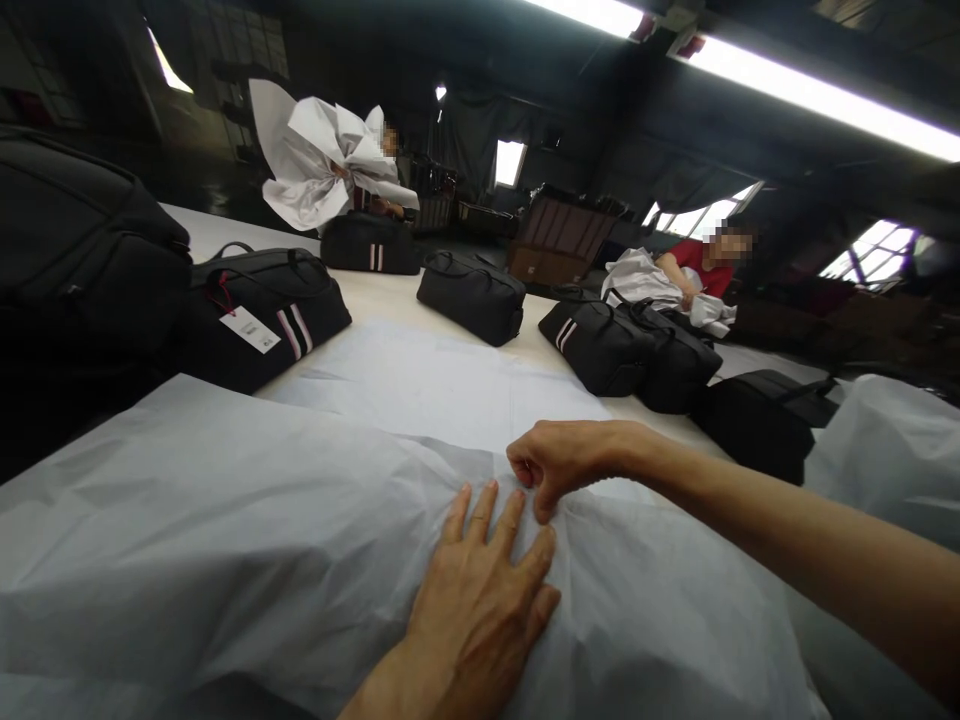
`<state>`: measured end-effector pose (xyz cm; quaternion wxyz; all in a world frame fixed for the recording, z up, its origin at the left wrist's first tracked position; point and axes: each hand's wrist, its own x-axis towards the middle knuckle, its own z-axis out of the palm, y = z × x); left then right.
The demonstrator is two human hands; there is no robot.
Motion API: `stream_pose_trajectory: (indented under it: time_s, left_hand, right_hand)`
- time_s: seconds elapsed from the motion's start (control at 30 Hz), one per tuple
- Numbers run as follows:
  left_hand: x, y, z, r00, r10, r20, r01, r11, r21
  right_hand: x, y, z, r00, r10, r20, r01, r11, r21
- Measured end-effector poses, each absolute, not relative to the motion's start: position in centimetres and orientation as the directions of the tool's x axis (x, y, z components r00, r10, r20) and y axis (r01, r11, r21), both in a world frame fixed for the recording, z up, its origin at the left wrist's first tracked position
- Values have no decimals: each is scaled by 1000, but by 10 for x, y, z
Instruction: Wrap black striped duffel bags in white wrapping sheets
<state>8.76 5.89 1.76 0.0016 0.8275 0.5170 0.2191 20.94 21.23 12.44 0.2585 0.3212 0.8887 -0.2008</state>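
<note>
A large sheet of thin white tissue paper (225, 520) lies spread over the table in front of me. My left hand (484, 590) rests flat on it with the fingers stretched out and slightly apart. Just beyond its fingertips, my right hand (559, 465) reaches in from the right and pinches a fold of the same paper between thumb and fingers. A second sheet of tissue paper (435, 380) lies flat further out on the table.
Several black duffel bags stand on the table: one with a tag (259, 310) at left, one (472, 295) in the middle, others (622, 345) at right. A bulky black bag (75, 270) fills the left edge. Two other people across the table handle white paper (322, 160).
</note>
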Motion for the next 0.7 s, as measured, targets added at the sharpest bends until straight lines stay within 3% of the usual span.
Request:
stream_pose_trajectory:
  time_s: [0.1, 0.17, 0.23, 0.33, 0.4, 0.47, 0.57, 0.63, 0.7]
  left_hand:
    - [87, 58, 17, 372, 855, 361, 851, -469, 235]
    - [87, 58, 17, 375, 855, 358, 850, -471, 236]
    - [86, 57, 18, 376, 859, 348, 855, -467, 227]
    - [85, 56, 18, 374, 861, 345, 861, -461, 216]
    - [85, 55, 19, 373, 859, 350, 858, -463, 221]
    - [85, 55, 21, 370, 864, 342, 856, -460, 237]
    - [84, 52, 27, 367, 871, 327, 853, -455, 255]
    - [83, 47, 32, 382, 863, 330, 845, -470, 253]
    - [83, 43, 37, 397, 853, 340, 836, -488, 249]
  right_hand:
    - [206, 215, 125, -715, 481, -508, 592, 803, -73]
    - [214, 225, 114, -757, 476, -448, 578, 807, -120]
    - [229, 239, 93, -761, 464, -454, 625, 712, -320]
    - [259, 255, 57, -754, 389, -529, 652, 345, -676]
    - [276, 256, 41, -774, 390, -499, 588, 151, -795]
    - [286, 251, 36, -791, 452, -413, 500, 86, -862]
    - [293, 238, 41, -786, 502, -360, 477, 123, -870]
    - [295, 231, 45, -746, 516, -422, 572, 173, -802]
    - [295, 228, 49, -663, 610, -434, 676, 239, -697]
